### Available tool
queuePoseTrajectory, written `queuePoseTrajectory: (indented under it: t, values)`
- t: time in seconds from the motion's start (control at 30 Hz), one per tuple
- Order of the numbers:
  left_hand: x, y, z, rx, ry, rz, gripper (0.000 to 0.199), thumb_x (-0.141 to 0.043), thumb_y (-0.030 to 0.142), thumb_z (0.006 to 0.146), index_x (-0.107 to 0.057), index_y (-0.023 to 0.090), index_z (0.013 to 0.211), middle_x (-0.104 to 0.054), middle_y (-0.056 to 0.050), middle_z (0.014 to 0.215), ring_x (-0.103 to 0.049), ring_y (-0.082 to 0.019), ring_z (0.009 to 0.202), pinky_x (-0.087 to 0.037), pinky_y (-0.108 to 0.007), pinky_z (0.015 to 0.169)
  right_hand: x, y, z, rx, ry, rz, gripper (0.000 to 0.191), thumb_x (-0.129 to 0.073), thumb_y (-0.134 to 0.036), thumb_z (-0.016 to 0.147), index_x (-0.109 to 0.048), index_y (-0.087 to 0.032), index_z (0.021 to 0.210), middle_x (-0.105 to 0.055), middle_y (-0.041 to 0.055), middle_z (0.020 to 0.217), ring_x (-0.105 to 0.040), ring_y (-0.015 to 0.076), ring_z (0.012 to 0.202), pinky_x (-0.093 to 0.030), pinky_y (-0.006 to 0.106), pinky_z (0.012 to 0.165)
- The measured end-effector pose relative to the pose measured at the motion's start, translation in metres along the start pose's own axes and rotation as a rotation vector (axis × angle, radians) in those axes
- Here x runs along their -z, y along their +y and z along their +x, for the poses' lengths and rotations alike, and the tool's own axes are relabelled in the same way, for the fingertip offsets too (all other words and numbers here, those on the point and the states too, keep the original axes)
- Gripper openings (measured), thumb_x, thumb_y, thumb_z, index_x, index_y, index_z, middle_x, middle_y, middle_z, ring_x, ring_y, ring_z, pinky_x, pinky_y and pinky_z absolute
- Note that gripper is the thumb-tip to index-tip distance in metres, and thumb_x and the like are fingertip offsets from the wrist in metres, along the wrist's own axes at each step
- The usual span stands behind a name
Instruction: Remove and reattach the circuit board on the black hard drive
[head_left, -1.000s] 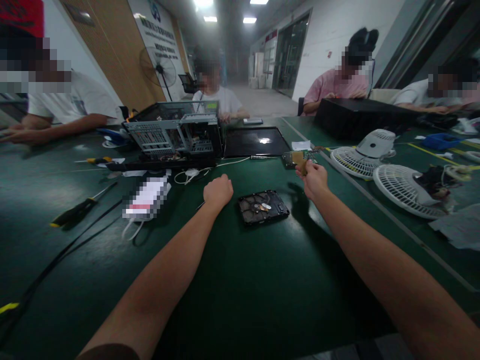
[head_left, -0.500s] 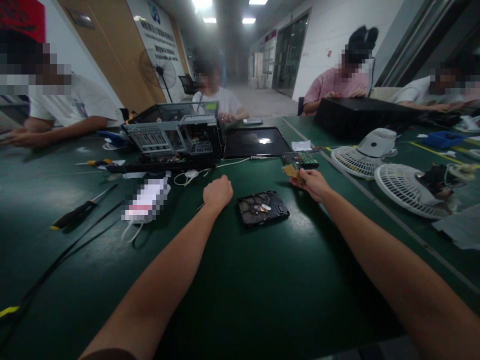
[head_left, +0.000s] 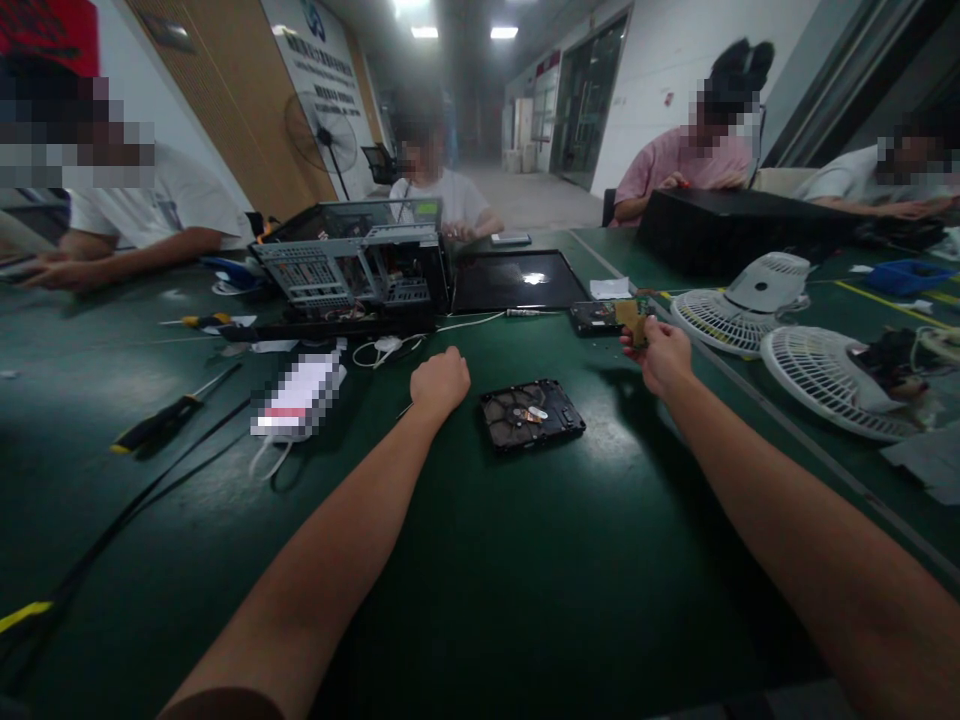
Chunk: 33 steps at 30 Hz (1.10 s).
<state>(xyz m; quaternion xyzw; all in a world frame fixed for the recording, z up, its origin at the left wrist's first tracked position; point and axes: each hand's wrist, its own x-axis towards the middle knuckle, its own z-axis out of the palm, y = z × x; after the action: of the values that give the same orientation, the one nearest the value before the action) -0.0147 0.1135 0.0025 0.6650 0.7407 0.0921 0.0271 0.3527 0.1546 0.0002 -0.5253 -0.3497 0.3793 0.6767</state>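
My left hand (head_left: 441, 380) rests closed on the green table (head_left: 480, 560); a thin metal tip sticks out by its wrist side, and what the fingers hold is hidden. To its right lies a black hard drive (head_left: 532, 414), flat on the table. My right hand (head_left: 660, 352) pinches a small circuit board (head_left: 631, 318) with a brown-yellow patch, raised just in front of a second drive (head_left: 592, 318). Fingers and thumb press together on the board's near edge.
An open computer case (head_left: 352, 262) and a dark flat panel (head_left: 517, 282) stand at the back. Left lie a phone (head_left: 300, 392) with a cable and a screwdriver (head_left: 161, 420). White fan parts (head_left: 817, 375) and a black box (head_left: 735, 230) are right. Several people sit around.
My right hand has lifted the circuit board off the second drive and moved right, turning it more upright. My left hand keeps its place. The view has shifted slightly.
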Motion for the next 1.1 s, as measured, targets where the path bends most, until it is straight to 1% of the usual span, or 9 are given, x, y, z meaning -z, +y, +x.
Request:
queuePoseTrajectory:
  t: [0.17, 0.33, 0.47, 0.57, 0.67, 0.77, 0.87, 0.97, 1.1]
  values:
    - [0.0, 0.001, -0.001, -0.003, 0.008, 0.017, 0.035, -0.037, 0.043, 0.103, -0.061, 0.021, 0.116, -0.073, -0.016, 0.111, -0.072, -0.034, 0.1, -0.055, -0.046, 0.088, 0.026, 0.001, -0.013, 0.004, 0.049, 0.012, 0.018, -0.067, -0.024, 0.088, -0.051, -0.025, 0.098, -0.072, 0.0013, 0.081, -0.069, 0.0144, 0.064, -0.054, 0.021, 0.048]
    - [0.003, 0.002, -0.003, -0.007, -0.007, 0.021, 0.037, -0.035, 0.043, 0.104, -0.062, 0.021, 0.117, -0.072, -0.016, 0.113, -0.071, -0.035, 0.103, -0.055, -0.048, 0.088, 0.027, 0.002, -0.029, -0.065, 0.022, 0.011, 0.034, -0.072, -0.013, 0.076, -0.053, -0.023, 0.102, -0.075, 0.003, 0.086, -0.07, 0.0147, 0.069, -0.055, 0.021, 0.052]
    - [0.002, 0.002, -0.003, -0.005, -0.011, 0.017, 0.037, -0.036, 0.044, 0.104, -0.062, 0.021, 0.117, -0.072, -0.016, 0.113, -0.071, -0.034, 0.103, -0.055, -0.047, 0.089, 0.023, -0.005, -0.044, -0.1, -0.125, -0.02, 0.036, -0.078, -0.014, 0.07, -0.063, -0.021, 0.102, -0.076, 0.0046, 0.095, -0.069, 0.014, 0.072, -0.055, 0.021, 0.056]
    - [0.001, 0.002, -0.003, -0.007, 0.01, 0.023, 0.036, -0.037, 0.043, 0.104, -0.062, 0.021, 0.117, -0.072, -0.016, 0.111, -0.071, -0.034, 0.103, -0.055, -0.047, 0.089, 0.02, -0.01, -0.056, -0.112, -0.27, -0.08, 0.03, -0.083, -0.019, 0.067, -0.069, -0.02, 0.094, -0.076, 0.0046, 0.094, -0.069, 0.0154, 0.076, -0.055, 0.023, 0.06]
    - [0.001, 0.001, -0.003, -0.012, 0.013, 0.021, 0.035, -0.039, 0.043, 0.103, -0.062, 0.02, 0.116, -0.073, -0.015, 0.109, -0.071, -0.034, 0.101, -0.055, -0.046, 0.088, 0.014, -0.013, -0.066, -0.086, -0.373, -0.102, 0.033, -0.087, -0.021, 0.064, -0.07, -0.022, 0.092, -0.075, 0.0022, 0.091, -0.069, 0.0171, 0.081, -0.057, 0.027, 0.068]
    - [0.002, 0.001, -0.003, -0.016, 0.005, 0.015, 0.035, -0.039, 0.043, 0.103, -0.062, 0.02, 0.117, -0.073, -0.016, 0.111, -0.071, -0.034, 0.102, -0.055, -0.046, 0.088, 0.007, -0.012, -0.074, -0.029, -0.425, -0.127, 0.035, -0.088, -0.021, 0.061, -0.07, -0.024, 0.092, -0.074, 0.0006, 0.094, -0.069, 0.0185, 0.088, -0.057, 0.033, 0.082]
    - [0.003, 0.001, -0.003, -0.015, -0.01, 0.006, 0.036, -0.038, 0.043, 0.103, -0.062, 0.021, 0.117, -0.072, -0.016, 0.112, -0.071, -0.034, 0.102, -0.055, -0.046, 0.088, 0.002, -0.011, -0.078, 0.085, -0.446, -0.147, 0.028, -0.087, -0.022, 0.062, -0.071, -0.024, 0.086, -0.073, 0.0021, 0.105, -0.068, 0.0208, 0.102, -0.054, 0.036, 0.093]
    - [0.003, 0.001, -0.004, -0.022, -0.005, 0.005, 0.035, -0.038, 0.043, 0.103, -0.063, 0.021, 0.116, -0.073, -0.015, 0.111, -0.071, -0.036, 0.102, -0.055, -0.048, 0.087, 0.002, -0.01, -0.08, 0.125, -0.476, -0.16, 0.026, -0.086, -0.021, 0.062, -0.074, -0.024, 0.086, -0.072, 0.0032, 0.11, -0.067, 0.0233, 0.107, -0.054, 0.038, 0.094]
    - [0.003, 0.0, -0.003, -0.025, -0.014, 0.003, 0.036, -0.039, 0.043, 0.102, -0.063, 0.021, 0.117, -0.072, -0.015, 0.112, -0.071, -0.035, 0.102, -0.055, -0.048, 0.087, 0.004, -0.006, -0.079, 0.038, -0.54, -0.193, 0.032, -0.085, -0.019, 0.062, -0.076, -0.024, 0.091, -0.074, 0.0038, 0.104, -0.071, 0.023, 0.095, -0.058, 0.04, 0.088]
